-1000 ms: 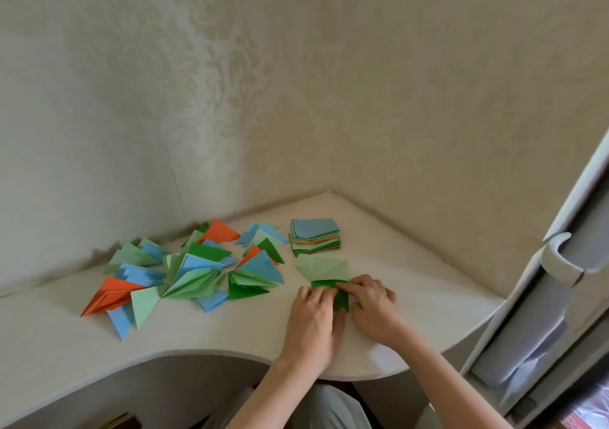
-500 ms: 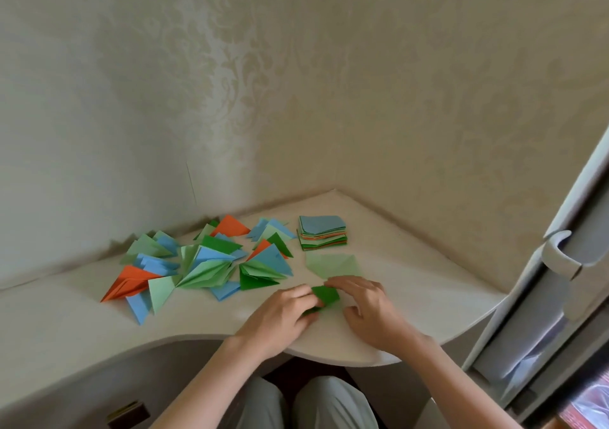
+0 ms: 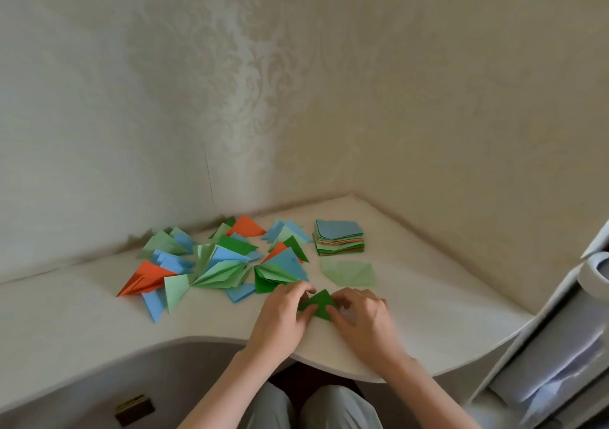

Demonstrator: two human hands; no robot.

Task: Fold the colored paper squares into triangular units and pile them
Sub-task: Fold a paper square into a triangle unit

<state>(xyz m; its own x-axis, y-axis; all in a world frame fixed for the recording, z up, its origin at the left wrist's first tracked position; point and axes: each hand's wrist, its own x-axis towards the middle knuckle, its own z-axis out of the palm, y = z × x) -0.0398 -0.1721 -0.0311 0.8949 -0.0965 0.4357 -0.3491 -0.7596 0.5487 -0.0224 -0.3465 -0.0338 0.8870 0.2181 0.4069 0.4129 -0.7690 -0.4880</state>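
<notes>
A dark green paper (image 3: 319, 304), folded into a small triangle, lies on the white corner desk (image 3: 428, 300) near its front edge. My left hand (image 3: 283, 313) pinches its left side and my right hand (image 3: 359, 313) holds its right side, fingers curled on the paper. A loose light green square (image 3: 350, 272) lies flat just behind. A stack of unfolded colored squares (image 3: 339, 237) sits at the back. To the left spreads a pile of folded triangular units (image 3: 214, 260) in green, blue and orange.
Wallpapered walls (image 3: 296, 99) close the desk corner at the back. A white door or cabinet with a handle (image 3: 593, 270) stands at the right. My knees (image 3: 313, 405) show under the curved desk edge. A small dark object (image 3: 134, 409) sits low on the left.
The dark green paper has gone from a flat strip under both hands to a raised triangle held between them. My left hand shifted left, then back onto the paper.
</notes>
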